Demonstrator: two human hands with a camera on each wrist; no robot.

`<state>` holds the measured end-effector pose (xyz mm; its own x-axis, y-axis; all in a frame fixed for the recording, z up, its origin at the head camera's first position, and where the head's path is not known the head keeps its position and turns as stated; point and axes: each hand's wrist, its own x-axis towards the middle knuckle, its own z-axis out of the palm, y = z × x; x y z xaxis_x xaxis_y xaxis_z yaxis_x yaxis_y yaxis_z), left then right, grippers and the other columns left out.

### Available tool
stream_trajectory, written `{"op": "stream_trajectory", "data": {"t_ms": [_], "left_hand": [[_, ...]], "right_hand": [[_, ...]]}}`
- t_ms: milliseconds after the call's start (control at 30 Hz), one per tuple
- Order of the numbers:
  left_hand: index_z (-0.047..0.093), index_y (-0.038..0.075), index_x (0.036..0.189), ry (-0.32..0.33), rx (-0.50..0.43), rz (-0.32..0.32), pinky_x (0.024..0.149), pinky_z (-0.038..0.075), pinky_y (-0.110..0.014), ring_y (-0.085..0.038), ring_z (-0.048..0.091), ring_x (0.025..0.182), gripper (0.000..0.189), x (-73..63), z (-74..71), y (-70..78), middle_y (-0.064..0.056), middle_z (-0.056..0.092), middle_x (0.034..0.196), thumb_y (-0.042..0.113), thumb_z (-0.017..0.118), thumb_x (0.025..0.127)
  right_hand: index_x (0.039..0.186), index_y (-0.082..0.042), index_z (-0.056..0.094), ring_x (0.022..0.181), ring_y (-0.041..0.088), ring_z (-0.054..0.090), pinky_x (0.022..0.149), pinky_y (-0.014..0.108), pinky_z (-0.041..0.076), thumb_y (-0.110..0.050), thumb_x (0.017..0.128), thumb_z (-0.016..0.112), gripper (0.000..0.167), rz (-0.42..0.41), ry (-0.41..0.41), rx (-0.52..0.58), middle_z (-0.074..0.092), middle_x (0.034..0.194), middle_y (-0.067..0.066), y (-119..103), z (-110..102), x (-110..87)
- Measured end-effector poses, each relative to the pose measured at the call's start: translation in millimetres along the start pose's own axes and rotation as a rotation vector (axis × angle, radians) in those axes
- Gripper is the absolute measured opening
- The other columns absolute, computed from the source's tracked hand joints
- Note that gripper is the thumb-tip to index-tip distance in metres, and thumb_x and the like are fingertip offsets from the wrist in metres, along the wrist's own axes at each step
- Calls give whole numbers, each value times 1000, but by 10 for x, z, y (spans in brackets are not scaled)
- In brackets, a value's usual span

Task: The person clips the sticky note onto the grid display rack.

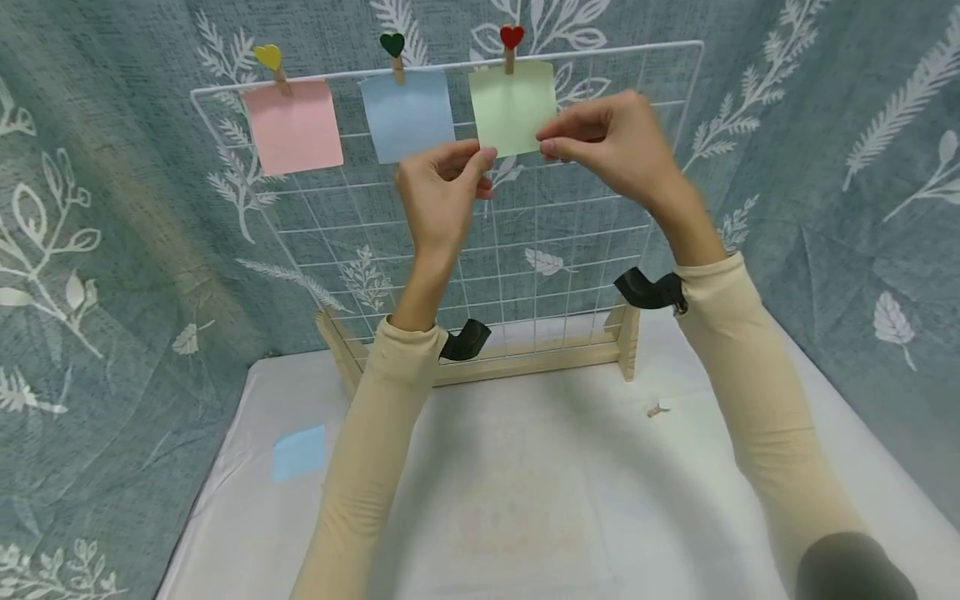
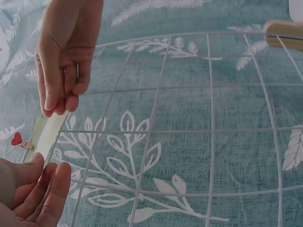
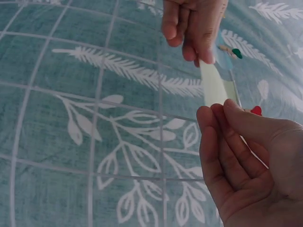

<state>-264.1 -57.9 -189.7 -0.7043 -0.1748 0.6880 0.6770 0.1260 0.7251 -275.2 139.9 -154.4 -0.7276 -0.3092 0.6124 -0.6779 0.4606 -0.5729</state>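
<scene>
A green paper note (image 1: pixel 513 108) hangs from the top bar of a white wire grid (image 1: pixel 600 52), held by a clothespin with a red heart (image 1: pixel 512 37). My left hand (image 1: pixel 442 187) pinches the note's lower left corner between thumb and finger. At its lower right edge, my right hand (image 1: pixel 618 146) pinches it too. The right wrist view shows the green note (image 3: pixel 215 87) stretched between both hands. To the left hang a blue note (image 1: pixel 407 112) under a green-heart clothespin (image 1: pixel 393 46) and a pink note (image 1: pixel 294 127) under a yellow-heart clothespin (image 1: pixel 268 58).
The grid stands in a wooden base (image 1: pixel 525 362) on a white-covered table (image 1: pixel 517 483). A loose blue note (image 1: pixel 299 452) lies at the left, and a small clothespin (image 1: pixel 657 409) at the right. Patterned teal cloth (image 1: pixel 112 250) surrounds the table.
</scene>
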Motion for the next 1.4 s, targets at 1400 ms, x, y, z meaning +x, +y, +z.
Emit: {"op": "stream_trajectory", "data": {"t_ms": [1400], "left_hand": [[71, -16, 99, -13, 46, -190, 58, 61, -21, -6, 63, 54, 17, -796, -652, -886, -33, 68, 85, -1, 70, 89]], "right_hand": [[110, 0, 73, 81, 6, 68, 84, 33, 59, -17, 95, 68, 23, 314, -125, 131, 74, 99, 13, 1047, 339, -1028]]}}
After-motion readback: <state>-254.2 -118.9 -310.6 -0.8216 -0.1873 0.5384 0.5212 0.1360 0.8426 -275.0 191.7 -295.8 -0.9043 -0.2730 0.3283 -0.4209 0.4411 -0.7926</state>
